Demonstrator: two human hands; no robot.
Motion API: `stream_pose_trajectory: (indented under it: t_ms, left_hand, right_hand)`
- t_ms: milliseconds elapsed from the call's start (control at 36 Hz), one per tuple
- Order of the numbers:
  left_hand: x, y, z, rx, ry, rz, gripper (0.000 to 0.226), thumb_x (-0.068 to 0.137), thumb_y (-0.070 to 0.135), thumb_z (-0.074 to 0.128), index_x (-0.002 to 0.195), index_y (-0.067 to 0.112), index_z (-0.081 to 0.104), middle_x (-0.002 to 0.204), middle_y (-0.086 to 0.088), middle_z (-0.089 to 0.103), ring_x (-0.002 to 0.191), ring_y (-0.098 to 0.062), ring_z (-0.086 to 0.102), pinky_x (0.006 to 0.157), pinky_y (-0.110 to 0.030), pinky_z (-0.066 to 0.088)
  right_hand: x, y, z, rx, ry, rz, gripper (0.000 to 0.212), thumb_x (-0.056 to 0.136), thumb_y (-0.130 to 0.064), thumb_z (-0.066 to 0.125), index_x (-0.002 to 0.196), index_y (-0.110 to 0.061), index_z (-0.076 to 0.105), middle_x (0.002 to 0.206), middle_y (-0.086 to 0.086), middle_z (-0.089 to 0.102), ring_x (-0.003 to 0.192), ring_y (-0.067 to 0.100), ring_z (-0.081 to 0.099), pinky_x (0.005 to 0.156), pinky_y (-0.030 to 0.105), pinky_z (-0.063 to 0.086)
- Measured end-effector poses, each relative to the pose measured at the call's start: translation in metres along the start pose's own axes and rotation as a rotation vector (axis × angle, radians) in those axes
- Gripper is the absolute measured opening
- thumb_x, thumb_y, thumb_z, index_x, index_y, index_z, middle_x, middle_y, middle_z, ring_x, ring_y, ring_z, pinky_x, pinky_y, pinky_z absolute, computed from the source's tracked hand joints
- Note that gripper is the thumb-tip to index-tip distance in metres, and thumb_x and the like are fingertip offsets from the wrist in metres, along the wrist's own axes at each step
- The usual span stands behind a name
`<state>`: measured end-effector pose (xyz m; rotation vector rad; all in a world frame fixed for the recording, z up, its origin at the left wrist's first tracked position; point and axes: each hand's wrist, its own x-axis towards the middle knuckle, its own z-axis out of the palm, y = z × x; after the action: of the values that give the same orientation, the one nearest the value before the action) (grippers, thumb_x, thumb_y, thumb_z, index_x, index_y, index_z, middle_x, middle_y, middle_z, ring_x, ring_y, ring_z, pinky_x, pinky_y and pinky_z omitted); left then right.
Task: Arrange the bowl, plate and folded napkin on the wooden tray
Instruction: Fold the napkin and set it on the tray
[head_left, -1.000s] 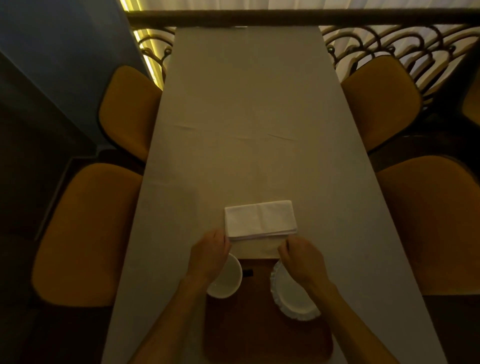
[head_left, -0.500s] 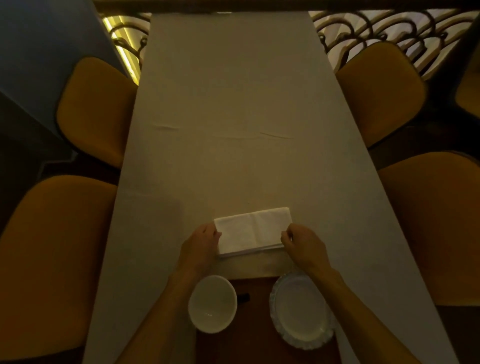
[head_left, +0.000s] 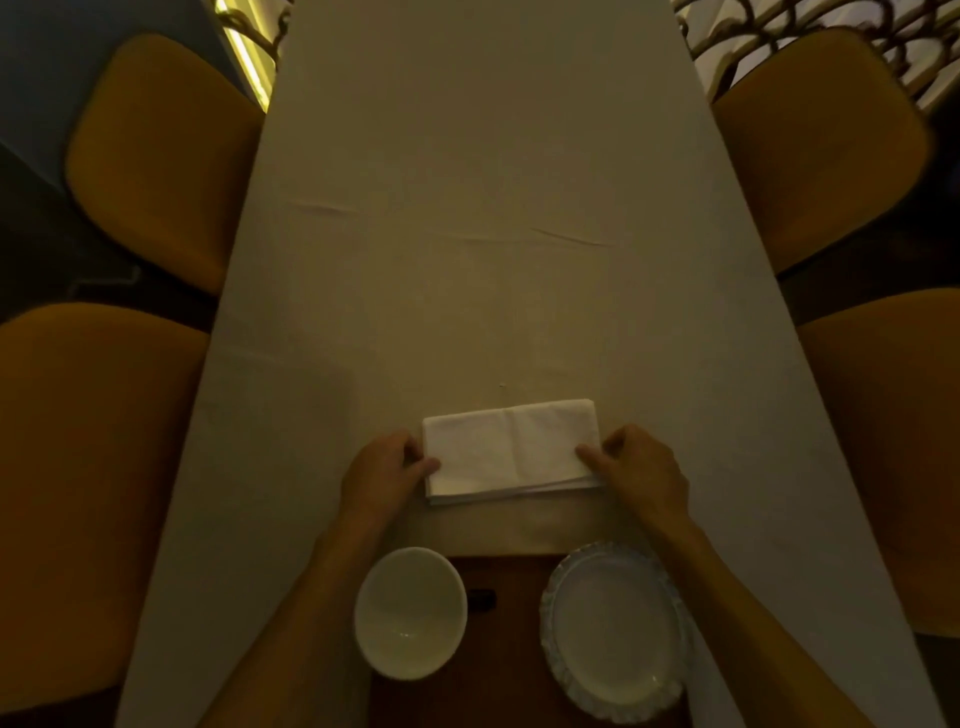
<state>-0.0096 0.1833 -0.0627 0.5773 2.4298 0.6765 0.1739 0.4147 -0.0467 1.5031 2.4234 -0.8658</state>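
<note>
A white folded napkin (head_left: 511, 449) lies on the tablecloth just beyond the wooden tray (head_left: 506, 649). My left hand (head_left: 379, 475) pinches the napkin's left edge and my right hand (head_left: 641, 470) pinches its right edge. On the tray's left side stands a white bowl (head_left: 410, 613), overhanging the tray's left edge. A white plate (head_left: 615, 631) with a scalloped rim rests on the tray's right side. A small dark slot shows in the tray between bowl and plate.
The long table (head_left: 483, 234) with a pale cloth stretches away from me. Two mustard chairs stand on each side, such as the near left chair (head_left: 88, 467) and the far right chair (head_left: 815, 140). An ornate metal railing (head_left: 810, 21) runs behind.
Both hands have moved forward from over the bowl and plate to the napkin's two ends and taken hold of it. The view has tilted down.
</note>
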Motion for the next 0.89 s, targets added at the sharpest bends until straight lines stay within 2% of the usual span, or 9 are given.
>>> stream_pose_trajectory:
  t_ms: [139, 250, 306, 444, 611, 694, 750, 833, 889]
  left_hand:
    - [-0.002, -0.004, 0.007, 0.047, 0.031, 0.019, 0.017, 0.089, 0.031, 0.062, 0.084, 0.015, 0.060, 0.087, -0.004, 0.059, 0.081, -0.024, 0.056, 0.066, -0.034, 0.039]
    - [-0.004, -0.001, 0.007, 0.082, 0.037, -0.008, 0.018, 0.090, 0.032, 0.060, 0.088, 0.015, 0.061, 0.094, -0.005, 0.061, 0.087, -0.025, 0.058, 0.072, -0.038, 0.044]
    - [-0.004, 0.001, 0.008, 0.094, 0.041, -0.010, 0.017, 0.090, 0.033, 0.060, 0.087, 0.017, 0.059, 0.093, -0.004, 0.061, 0.087, -0.025, 0.058, 0.070, -0.037, 0.044]
    - [-0.004, 0.003, 0.007, 0.104, 0.016, -0.012, 0.018, 0.090, 0.036, 0.060, 0.086, 0.018, 0.058, 0.095, -0.005, 0.062, 0.087, -0.024, 0.058, 0.070, -0.037, 0.045]
    - [-0.005, 0.004, 0.007, 0.112, 0.023, -0.006, 0.018, 0.089, 0.038, 0.059, 0.080, 0.024, 0.053, 0.093, -0.002, 0.060, 0.085, -0.023, 0.057, 0.068, -0.036, 0.044]
    - [-0.006, 0.004, 0.008, 0.122, 0.032, -0.008, 0.020, 0.089, 0.040, 0.059, 0.079, 0.025, 0.051, 0.092, -0.001, 0.058, 0.086, -0.024, 0.057, 0.069, -0.037, 0.046]
    - [-0.006, 0.004, 0.008, 0.128, 0.037, -0.007, 0.020, 0.089, 0.040, 0.058, 0.077, 0.026, 0.049, 0.090, 0.000, 0.056, 0.086, -0.024, 0.056, 0.068, -0.036, 0.045]
    - [-0.006, 0.004, 0.009, 0.116, 0.057, 0.015, 0.022, 0.089, 0.038, 0.059, 0.075, 0.026, 0.046, 0.085, 0.002, 0.052, 0.085, -0.024, 0.055, 0.064, -0.032, 0.037]
    - [-0.006, 0.003, 0.010, 0.113, 0.058, 0.026, 0.022, 0.089, 0.037, 0.060, 0.075, 0.025, 0.046, 0.085, 0.001, 0.052, 0.085, -0.024, 0.055, 0.064, -0.032, 0.036]
  right_hand:
    - [0.000, 0.000, 0.009, 0.143, -0.016, 0.083, 0.035, 0.080, -0.052, 0.068, 0.092, -0.019, 0.067, 0.094, 0.006, 0.068, 0.088, 0.026, 0.062, 0.072, 0.034, 0.045]
    - [0.001, -0.005, 0.004, 0.217, -0.063, 0.114, 0.024, 0.079, -0.042, 0.071, 0.079, -0.019, 0.064, 0.090, 0.008, 0.069, 0.091, 0.029, 0.065, 0.077, 0.040, 0.051]
    - [0.002, -0.007, 0.002, 0.244, -0.091, 0.127, 0.023, 0.079, -0.038, 0.072, 0.080, -0.016, 0.065, 0.090, 0.009, 0.069, 0.090, 0.029, 0.065, 0.077, 0.040, 0.051]
    - [0.002, -0.013, -0.004, 0.275, -0.129, 0.113, 0.025, 0.082, -0.031, 0.070, 0.067, -0.013, 0.061, 0.073, 0.009, 0.064, 0.076, 0.028, 0.063, 0.065, 0.034, 0.043]
    - [-0.001, -0.014, -0.013, 0.350, -0.093, 0.097, 0.026, 0.078, -0.026, 0.076, 0.064, -0.015, 0.057, 0.066, 0.004, 0.058, 0.072, 0.025, 0.058, 0.065, 0.036, 0.044]
    - [-0.005, -0.016, -0.020, 0.438, -0.108, 0.099, 0.023, 0.075, -0.021, 0.080, 0.073, -0.011, 0.059, 0.080, 0.012, 0.065, 0.079, 0.029, 0.062, 0.075, 0.046, 0.054]
    - [-0.009, -0.019, -0.023, 0.504, -0.110, 0.114, 0.029, 0.073, -0.018, 0.082, 0.089, -0.008, 0.059, 0.093, 0.014, 0.066, 0.087, 0.031, 0.064, 0.079, 0.049, 0.055]
    - [-0.015, -0.027, -0.026, 0.658, -0.135, 0.131, 0.048, 0.073, -0.012, 0.082, 0.111, -0.005, 0.053, 0.103, 0.014, 0.066, 0.090, 0.027, 0.064, 0.073, 0.041, 0.055]
    - [-0.020, -0.034, -0.028, 0.768, -0.182, 0.115, 0.050, 0.075, -0.006, 0.079, 0.116, -0.003, 0.052, 0.100, 0.013, 0.067, 0.088, 0.025, 0.065, 0.069, 0.038, 0.054]
